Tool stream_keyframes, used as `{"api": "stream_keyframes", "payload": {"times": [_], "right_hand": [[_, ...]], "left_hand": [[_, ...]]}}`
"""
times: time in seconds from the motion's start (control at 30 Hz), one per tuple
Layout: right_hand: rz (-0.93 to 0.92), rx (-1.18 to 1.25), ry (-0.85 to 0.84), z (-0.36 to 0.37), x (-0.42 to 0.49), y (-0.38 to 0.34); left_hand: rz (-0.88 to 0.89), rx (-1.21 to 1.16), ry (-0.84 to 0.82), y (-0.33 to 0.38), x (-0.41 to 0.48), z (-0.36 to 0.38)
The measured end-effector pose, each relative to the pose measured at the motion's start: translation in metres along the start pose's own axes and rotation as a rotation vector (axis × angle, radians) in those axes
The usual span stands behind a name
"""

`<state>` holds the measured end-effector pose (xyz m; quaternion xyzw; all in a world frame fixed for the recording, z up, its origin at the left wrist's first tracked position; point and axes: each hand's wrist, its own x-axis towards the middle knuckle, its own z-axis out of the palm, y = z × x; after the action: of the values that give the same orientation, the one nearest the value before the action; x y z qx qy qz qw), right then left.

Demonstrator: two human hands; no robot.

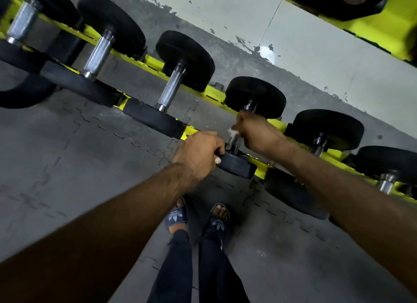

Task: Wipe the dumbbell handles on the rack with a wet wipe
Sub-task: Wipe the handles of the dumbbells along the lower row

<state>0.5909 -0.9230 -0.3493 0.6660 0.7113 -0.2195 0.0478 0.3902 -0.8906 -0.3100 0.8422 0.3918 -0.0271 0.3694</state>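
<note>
Right, fingers first — the right hand (257, 133) is curled tight, clamping a white wet wipe (232, 132) round the handle (232, 143) of one dumbbell (237, 165). A scrap of the wipe pokes out on the side toward the left hand (198, 153). That hand grips the rim of the dumbbell's near head, thumb tucked under, probably steadying it.

Only a short bare stretch of handle shows, between the two hands and just below the right fist. The long axis runs from the front rail of the rack (212, 92) to its back rail, away from the person. So I'd guess the next stroke slides along that line toward the near head, with the right hand nearer, being on the handle itself.

The handle is round steel, and the ones beside it are knurled. The heads are thick matte black discs, rubbery-looking, and the rack rails are bright yellow. The next handle (319, 144) toward the rack's right end is bare, and so is the neighbour handle (171, 88) on the other side — can't tell which are wiped. Grey jigsaw-edged floor mats (67, 144) lie below, with a wall (316, 54) of flaking paint behind.
</note>
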Motion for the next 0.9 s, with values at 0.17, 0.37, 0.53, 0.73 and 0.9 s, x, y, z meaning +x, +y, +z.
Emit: {"api": "stream_keyframes", "payload": {"times": [0.17, 0.37, 0.53, 0.73, 0.9], "right_hand": [[0.098, -0.137, -0.106, -0.017, 0.023, -0.026], [0.057, -0.265, -0.256, -0.033, 0.038, -0.038], [-0.012, -0.352, -0.388, -0.035, 0.048, -0.05], [0.06, -0.12, -0.091, -0.019, 0.025, -0.029], [0.539, 0.6, 0.401, 0.025, -0.031, -0.026]], "left_hand": [[-0.005, 0.003, 0.007, -0.001, -0.001, 0.0], [0.0, 0.003, 0.004, -0.003, 0.0, 0.002], [-0.01, 0.003, -0.007, -0.001, 0.0, 0.001], [-0.01, -0.012, -0.006, -0.002, 0.0, 0.001], [-0.008, -0.025, -0.026, -0.004, 0.003, -0.001]]}}
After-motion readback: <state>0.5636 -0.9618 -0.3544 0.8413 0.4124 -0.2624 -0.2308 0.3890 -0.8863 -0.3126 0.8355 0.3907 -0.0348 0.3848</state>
